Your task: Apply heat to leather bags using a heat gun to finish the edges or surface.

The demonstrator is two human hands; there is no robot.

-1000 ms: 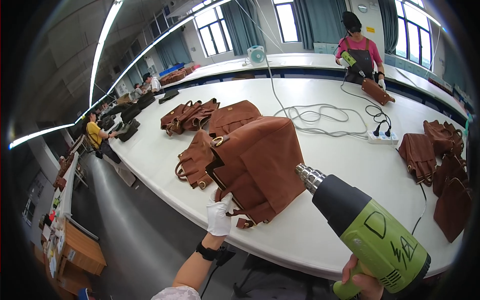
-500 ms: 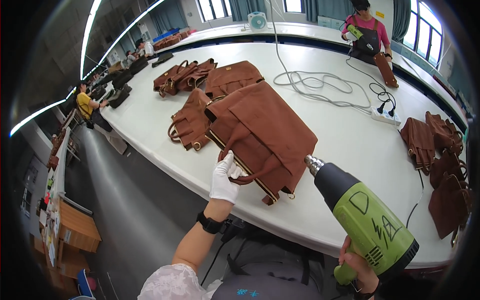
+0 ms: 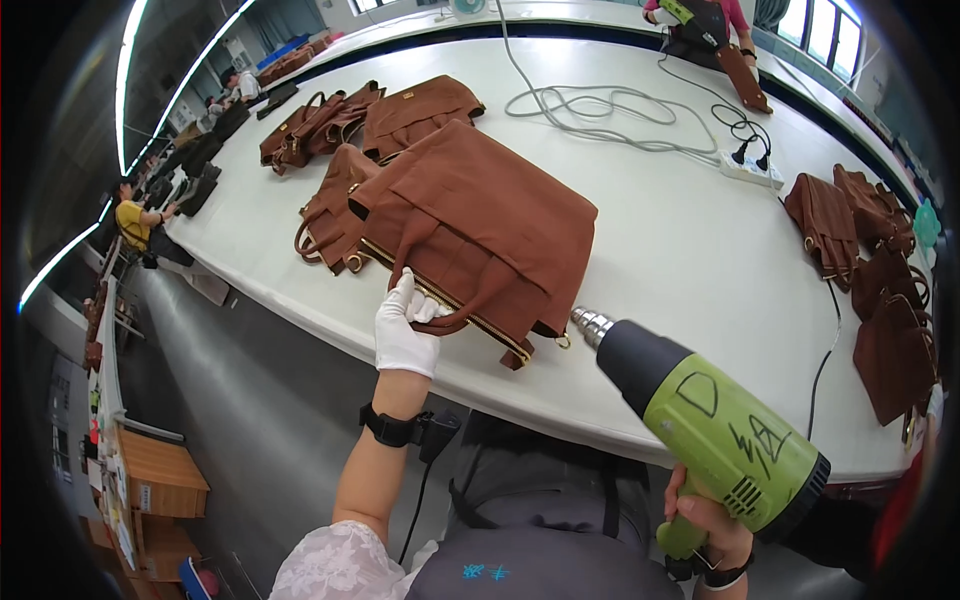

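Observation:
A brown handbag (image 3: 500, 205) with two handles and a gold zip is tilted over the near edge of the white table. My left hand (image 3: 408, 325), in a white glove, is closed round the bag at its handle and zipped opening. In my bare right hand (image 3: 705, 515) is the grip of a green and black heat gun (image 3: 720, 420). Its metal nozzle (image 3: 591, 326) points up and left, close to the bag's lower right corner but apart from it. Part of my right hand is hidden behind the gun's body.
Several brown bags (image 3: 420, 110) lie beyond the held one, and more brown bags (image 3: 895, 330) at the right. A grey cable (image 3: 620, 100) runs to a white power strip (image 3: 750, 170). Across the white table (image 3: 660, 250), a person in pink (image 3: 735, 15) holds another green heat gun.
The whole view has shifted, so the table and bags sit further up and left. The held bag has tilted slightly, and the nozzle stays close to its corner.

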